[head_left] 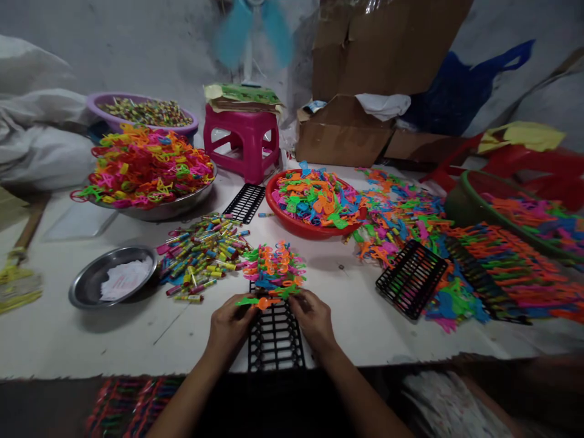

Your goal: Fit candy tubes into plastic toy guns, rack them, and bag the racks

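Note:
A black plastic rack [275, 336] lies on the white table in front of me, its far half filled with small bright plastic toy pieces [274, 267]. My left hand [229, 325] is closed at the rack's left side, pinching a green and orange piece [256, 302] just over the rack. My right hand [312, 317] rests at the rack's right side with its fingers curled on the pieces at the filled row's edge.
Colourful small tubes [205, 252] lie in a heap left of the rack, beside a steel dish [86, 286]. A red bowl [301, 228] and a metal basin [155, 210] hold more pieces. Another black rack [410, 277] lies at right, a pink stool [241, 140] and cardboard boxes behind.

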A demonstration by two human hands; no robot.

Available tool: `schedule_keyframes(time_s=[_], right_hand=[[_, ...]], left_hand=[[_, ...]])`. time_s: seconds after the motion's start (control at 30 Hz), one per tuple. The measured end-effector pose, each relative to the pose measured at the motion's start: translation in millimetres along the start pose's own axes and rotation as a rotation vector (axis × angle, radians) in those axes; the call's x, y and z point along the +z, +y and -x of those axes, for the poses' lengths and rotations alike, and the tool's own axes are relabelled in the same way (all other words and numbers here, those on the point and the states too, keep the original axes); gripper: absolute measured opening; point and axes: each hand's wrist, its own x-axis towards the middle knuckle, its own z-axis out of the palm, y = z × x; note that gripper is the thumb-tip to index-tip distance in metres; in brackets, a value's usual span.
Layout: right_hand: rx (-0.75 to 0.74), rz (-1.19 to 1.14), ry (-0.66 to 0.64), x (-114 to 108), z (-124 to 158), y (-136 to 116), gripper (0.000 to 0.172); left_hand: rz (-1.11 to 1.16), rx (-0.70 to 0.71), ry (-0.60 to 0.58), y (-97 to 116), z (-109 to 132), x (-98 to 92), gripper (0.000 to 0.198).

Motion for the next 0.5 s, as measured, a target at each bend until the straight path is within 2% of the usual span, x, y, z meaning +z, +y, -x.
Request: schedule_keyframes(time_s=[0.13, 0.3, 0.4, 0.5], right_hand=[[-0.053, 0.191, 0.001, -2.1, -9.6, -3.2, 0.014], [-0.128, 0.365, -0.012, 3.7, -13.8, -4.9, 0.022], [-0.079, 0.417, -0.055, 5.7, -11.6, -5.9, 0.018], [0.019, 0.467, -0.096, -15.3, -22.5, -3.8, 0.011]], left_hand=[[-0.088, -0.028, -0.009, 6.5, -6.6, -0.9, 0.019], [-0.154, -0.095, -0.077, 15.0, -14.0, -2.0, 0.024], [-0.122, -0.171, -0.097, 18.8, -14.1, -0.8, 0.027], [-0.086, -0.264, -0.094, 16.9, -12.1, -3.6, 0.028]])
